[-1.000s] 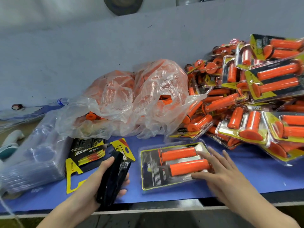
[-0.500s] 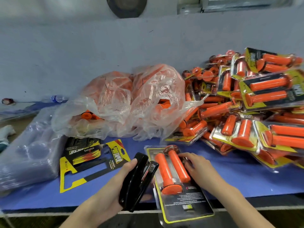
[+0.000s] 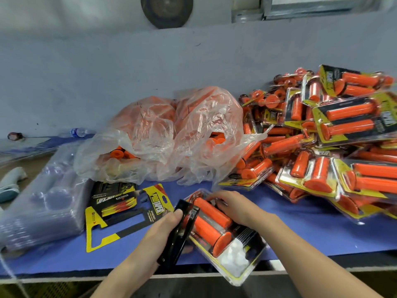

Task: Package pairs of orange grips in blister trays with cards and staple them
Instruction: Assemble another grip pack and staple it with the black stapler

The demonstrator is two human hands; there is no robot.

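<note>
Orange rubber grips (image 3: 214, 216), two side by side, sit inside a clear plastic blister pack (image 3: 242, 261) backed by a yellow-and-black card. From the head camera I see that pack lying slantwise at the near edge of the blue tabletop (image 3: 311, 235), with its near end hanging past the edge. The left hand (image 3: 159, 233) has its fingers wrapped round a black stapler (image 3: 180, 235), thumb laid along the top. The stapler's front end meets the pack's left edge just beside the grips; I cannot tell whether it is squeezed down. The right hand (image 3: 232, 208) has its fingers curled over the pack's far end, gripping it. Left of the stapler lies a stack of yellow-and-black printed cards (image 3: 111, 201), and farther left a stack of clear empty trays (image 3: 43, 201). Behind the hands slumps a crumpled clear plastic bag (image 3: 171, 136) stuffed with more orange pieces. At the right, a heap of finished packs (image 3: 343, 136) rises against the grey wall.
</note>
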